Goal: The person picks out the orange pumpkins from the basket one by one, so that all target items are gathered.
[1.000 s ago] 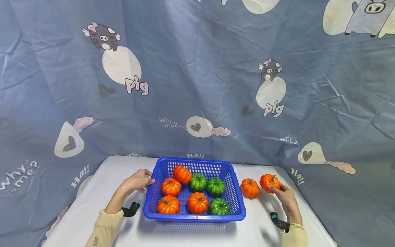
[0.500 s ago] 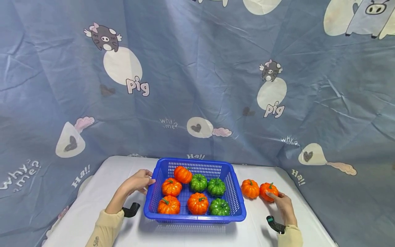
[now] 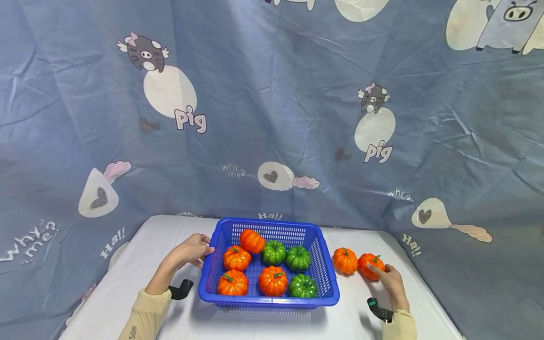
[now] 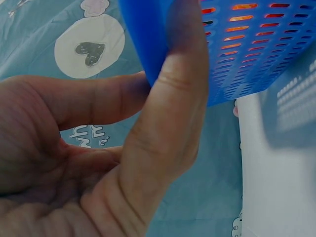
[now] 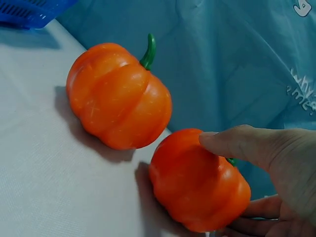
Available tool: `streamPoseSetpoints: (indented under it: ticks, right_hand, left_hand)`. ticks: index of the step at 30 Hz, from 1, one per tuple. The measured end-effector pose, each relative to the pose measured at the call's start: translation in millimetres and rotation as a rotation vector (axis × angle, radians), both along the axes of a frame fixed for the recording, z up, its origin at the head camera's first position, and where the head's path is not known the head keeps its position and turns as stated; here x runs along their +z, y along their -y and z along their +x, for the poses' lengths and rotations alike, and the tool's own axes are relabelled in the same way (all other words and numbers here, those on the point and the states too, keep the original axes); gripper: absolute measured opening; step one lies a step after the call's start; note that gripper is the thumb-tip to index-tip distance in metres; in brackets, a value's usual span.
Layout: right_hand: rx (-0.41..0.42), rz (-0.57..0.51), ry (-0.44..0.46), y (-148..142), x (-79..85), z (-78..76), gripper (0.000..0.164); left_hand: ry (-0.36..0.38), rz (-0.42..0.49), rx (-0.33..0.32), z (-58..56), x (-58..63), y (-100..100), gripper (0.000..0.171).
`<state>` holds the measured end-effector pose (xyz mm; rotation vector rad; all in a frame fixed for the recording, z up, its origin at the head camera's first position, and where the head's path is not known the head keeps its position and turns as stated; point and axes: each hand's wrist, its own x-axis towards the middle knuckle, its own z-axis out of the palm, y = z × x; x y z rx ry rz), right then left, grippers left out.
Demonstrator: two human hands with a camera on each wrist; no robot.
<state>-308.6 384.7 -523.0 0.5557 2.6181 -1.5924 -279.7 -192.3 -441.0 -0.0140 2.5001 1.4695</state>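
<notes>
My left hand (image 3: 192, 249) pinches the left rim of a blue plastic basket (image 3: 272, 299), its thumb and a finger on either side of the rim in the left wrist view. In the basket sit several orange pumpkins (image 3: 272, 281) and three green pumpkins (image 3: 302, 285). Right of the basket, my right hand (image 3: 392, 279) holds a small orange pumpkin (image 5: 195, 180) low at the table, thumb on its upper side and fingers around its far side, partly hidden. Close to its left stands another orange pumpkin (image 5: 118, 96) with a green stem.
A white cloth covers the table (image 3: 238, 326). Behind it hangs a blue-grey curtain (image 3: 272, 118) printed with pigs, which also runs along the table's left and right sides. Black wrist devices (image 3: 379, 309) sit below both hands.
My right hand has brought its orange pumpkin down and toward me, beside the other loose one; over the last half second it barely moves. My left hand stays on the basket rim.
</notes>
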Motion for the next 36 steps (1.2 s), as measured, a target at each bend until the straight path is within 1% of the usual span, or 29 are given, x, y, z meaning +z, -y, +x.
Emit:
streamPoseSetpoints:
  ticks: [4,8,12,16,19,22,26,31,34,36]
  right_hand:
    - [0.009,-0.035,-0.040,3.6,13.0,4.4,0.097]
    - [0.016,-0.019,-0.093,8.6,31.3,8.3,0.092]
    - [0.008,0.010,-0.127,14.1,50.8,12.1,0.094]
    - [0.011,0.013,-0.155,21.4,70.9,18.4,0.099]
    - [0.038,0.008,-0.183,29.8,85.5,24.0,0.099]
    - [0.089,0.001,-0.217,40.9,97.4,28.5,0.095]
    - [0.156,0.011,-0.254,58.2,106.2,30.5,0.092]
    - [0.218,0.040,-0.280,81.9,110.5,30.7,0.090]
    - [0.269,0.045,-0.320,96.9,112.4,30.8,0.085]
    - [0.316,0.023,-0.355,107.1,113.5,30.9,0.081]
  left_hand:
    - [-0.001,0.003,0.001,-0.1,-0.5,-0.1,0.034]
    - [0.003,0.012,0.004,0.5,0.0,-0.5,0.035]
    - [0.005,0.019,0.007,0.7,-0.1,-0.3,0.035]
    - [-0.004,0.015,0.005,0.1,-0.8,0.6,0.035]
    - [-0.006,0.015,0.003,0.0,-1.9,1.4,0.034]
    - [-0.004,0.020,0.005,-0.4,-3.7,1.9,0.033]
    - [-0.006,0.020,0.005,-1.0,-4.8,1.8,0.032]
    - [-0.002,0.007,0.012,-1.4,-4.2,1.1,0.033]
    - [0.003,0.005,0.010,-0.9,-2.6,0.4,0.033]
    - [0.006,0.012,0.009,-0.8,-1.6,0.0,0.032]
